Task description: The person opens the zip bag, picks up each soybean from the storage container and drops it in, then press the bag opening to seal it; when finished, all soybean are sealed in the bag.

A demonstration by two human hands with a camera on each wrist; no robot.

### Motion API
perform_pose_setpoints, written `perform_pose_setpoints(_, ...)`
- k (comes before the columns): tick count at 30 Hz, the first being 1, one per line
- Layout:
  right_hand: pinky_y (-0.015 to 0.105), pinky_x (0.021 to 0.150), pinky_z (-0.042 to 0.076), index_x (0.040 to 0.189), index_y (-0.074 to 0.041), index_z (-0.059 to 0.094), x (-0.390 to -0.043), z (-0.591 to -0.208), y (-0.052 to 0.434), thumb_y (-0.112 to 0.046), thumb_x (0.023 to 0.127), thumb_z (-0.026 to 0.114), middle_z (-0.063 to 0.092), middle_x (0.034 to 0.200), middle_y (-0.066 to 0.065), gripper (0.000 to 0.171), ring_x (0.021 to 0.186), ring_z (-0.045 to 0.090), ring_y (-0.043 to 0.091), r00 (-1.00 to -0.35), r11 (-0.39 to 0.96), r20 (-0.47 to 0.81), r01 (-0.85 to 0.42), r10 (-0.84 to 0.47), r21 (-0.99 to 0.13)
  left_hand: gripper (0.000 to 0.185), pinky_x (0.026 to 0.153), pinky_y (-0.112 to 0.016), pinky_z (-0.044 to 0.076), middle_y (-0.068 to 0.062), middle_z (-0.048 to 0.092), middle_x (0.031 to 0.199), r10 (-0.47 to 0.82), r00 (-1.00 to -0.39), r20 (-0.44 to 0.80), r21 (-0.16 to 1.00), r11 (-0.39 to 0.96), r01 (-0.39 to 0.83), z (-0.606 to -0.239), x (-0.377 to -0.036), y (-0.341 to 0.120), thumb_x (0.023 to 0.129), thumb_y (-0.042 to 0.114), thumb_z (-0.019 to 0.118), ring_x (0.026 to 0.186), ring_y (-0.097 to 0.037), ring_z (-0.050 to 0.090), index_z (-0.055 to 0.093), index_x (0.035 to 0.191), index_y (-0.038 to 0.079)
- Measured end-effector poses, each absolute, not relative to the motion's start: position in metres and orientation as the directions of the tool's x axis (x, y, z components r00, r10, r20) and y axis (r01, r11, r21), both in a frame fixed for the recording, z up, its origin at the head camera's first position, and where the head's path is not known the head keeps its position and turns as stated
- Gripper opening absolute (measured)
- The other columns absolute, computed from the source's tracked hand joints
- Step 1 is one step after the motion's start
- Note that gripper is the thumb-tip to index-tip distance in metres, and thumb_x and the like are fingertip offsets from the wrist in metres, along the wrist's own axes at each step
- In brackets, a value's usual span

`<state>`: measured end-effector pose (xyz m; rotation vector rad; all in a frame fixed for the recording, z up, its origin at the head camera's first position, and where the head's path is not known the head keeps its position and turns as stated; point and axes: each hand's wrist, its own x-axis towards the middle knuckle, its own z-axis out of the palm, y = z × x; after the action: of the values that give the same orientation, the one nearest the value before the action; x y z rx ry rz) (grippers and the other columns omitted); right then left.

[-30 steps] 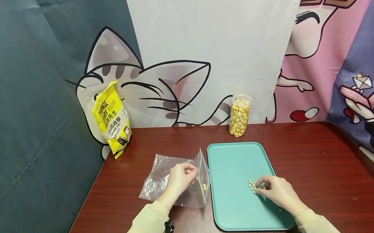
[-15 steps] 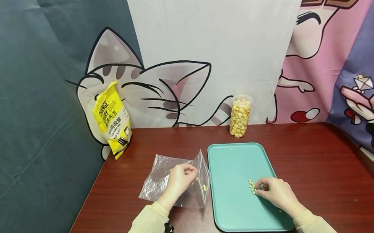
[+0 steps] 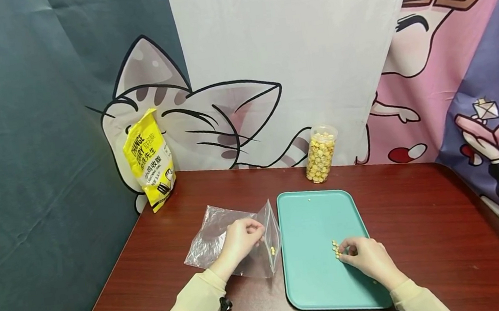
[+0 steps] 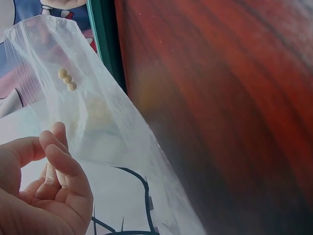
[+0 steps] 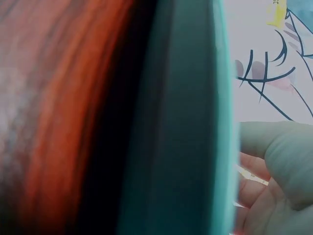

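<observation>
A clear plastic zip bag (image 3: 222, 243) lies on the brown table, and my left hand (image 3: 240, 238) pinches its open edge and holds that edge up. Three small yellow kernels (image 4: 67, 79) sit inside the bag (image 4: 98, 117). To the right lies a teal tray (image 3: 312, 220) with a small cluster of yellow kernels (image 3: 335, 248) on it. My right hand (image 3: 365, 258) rests on the tray with curled fingers pinching at that cluster. The right wrist view shows only the tray's rim (image 5: 195, 147) and part of the right hand (image 5: 279, 166).
A clear jar of yellow kernels (image 3: 320, 154) stands at the back of the table beyond the tray. A yellow packet (image 3: 149, 159) leans against the back wall at the left. Cartoon cloth backdrops close off the back and both sides.
My right hand has shifted slightly on the tray at the kernel cluster. The left hand and the bag have stayed still.
</observation>
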<state>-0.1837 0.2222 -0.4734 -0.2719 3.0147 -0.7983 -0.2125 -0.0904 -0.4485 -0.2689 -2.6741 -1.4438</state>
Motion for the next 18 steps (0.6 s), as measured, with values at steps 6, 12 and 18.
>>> perform_pose_setpoints(6,0.030,0.059,0.034,0.078,-0.024,0.066,-0.1834,-0.4729,0.2214,-0.017,0.076,0.077,0.053,0.061,-0.011,0.014,0.056,0.046,0.007,-0.984,0.857,0.026,-0.166,-0.176,-0.487,0.008,0.049,-0.020,0.040,-0.001,0.068,0.062,0.112,-0.980,0.166,0.814,0.545,0.200,-0.4487,-0.2121,-0.0907,0.087,0.012,0.064,0.053,-0.015,0.063,0.070,0.082,0.009)
perform_pose_setpoints(12,0.031,0.059,0.034,0.077,-0.024,0.065,-0.1826,-0.4713,0.2217,-0.018,0.076,0.077,0.054,0.062,-0.011,0.013,0.057,0.046,0.007,-0.984,0.858,0.023,-0.164,-0.175,-0.487,0.009,0.048,-0.020,0.039,-0.002,0.069,0.062,0.113,-0.979,0.169,0.811,0.549,0.203,-0.4481,-0.2118,-0.0903,0.086,0.012,0.063,0.053,-0.016,0.063,0.070,0.082,0.009)
perform_pose_setpoints(18,0.031,0.060,0.036,0.078,-0.023,0.066,-0.1821,-0.4665,0.2210,-0.018,0.076,0.077,0.056,0.064,-0.010,0.012,0.059,0.049,0.007,-0.985,0.851,0.036,-0.165,-0.170,-0.498,0.008,0.048,-0.020,0.040,-0.002,0.069,0.063,0.113,-0.979,0.170,0.807,0.554,0.204,-0.4467,-0.2112,-0.0901,0.086,0.012,0.064,0.052,-0.013,0.063,0.070,0.082,0.010)
